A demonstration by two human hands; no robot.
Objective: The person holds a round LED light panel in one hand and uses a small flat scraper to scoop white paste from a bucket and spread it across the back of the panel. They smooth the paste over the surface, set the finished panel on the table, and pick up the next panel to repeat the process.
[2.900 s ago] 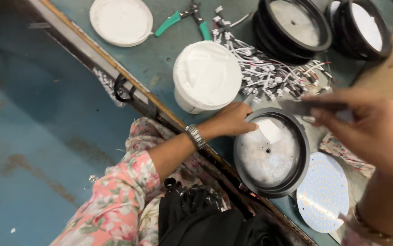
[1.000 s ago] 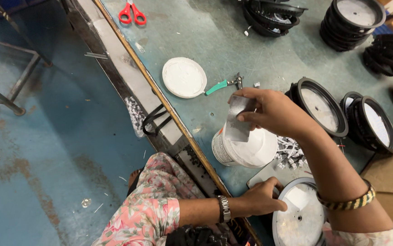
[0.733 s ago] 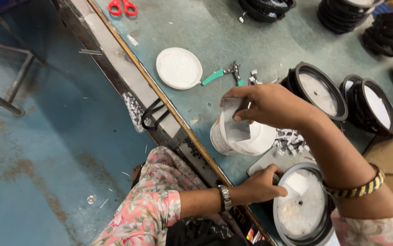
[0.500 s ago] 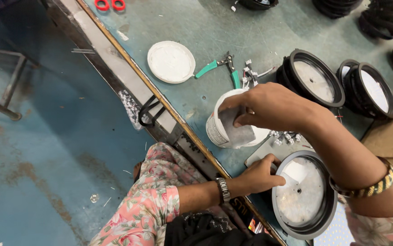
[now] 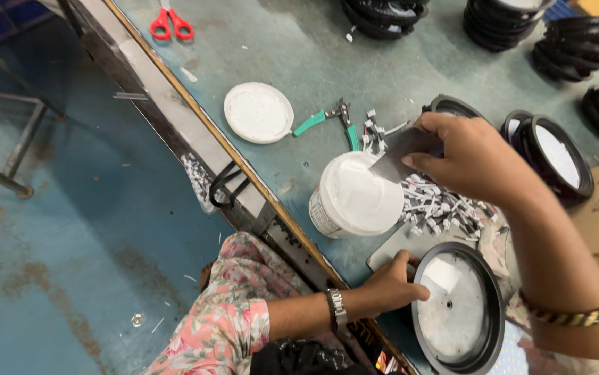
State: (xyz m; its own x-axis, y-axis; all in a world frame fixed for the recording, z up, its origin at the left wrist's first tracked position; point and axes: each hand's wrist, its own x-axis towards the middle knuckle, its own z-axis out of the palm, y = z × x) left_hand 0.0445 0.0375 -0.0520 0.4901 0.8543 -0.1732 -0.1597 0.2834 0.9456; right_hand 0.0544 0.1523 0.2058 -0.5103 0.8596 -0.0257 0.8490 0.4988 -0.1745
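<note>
Scraper [image 5: 402, 154]: gripped in your right hand [image 5: 476, 160], blade over the white tub [image 5: 355, 198].
Housing [image 5: 459, 309]: black round one near the table edge; your left hand [image 5: 393, 285] curls against its rim.

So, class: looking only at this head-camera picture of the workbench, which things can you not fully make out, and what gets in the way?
Head view:
- White tub: whether the grey blade in the right hand touches its contents cannot be told.
- Black round housing: lower rim cut off by the bottom edge; near side hidden by the left hand.
- Small white parts: too small to identify.
- Black housing stacks: cut off by the top edge.
</note>
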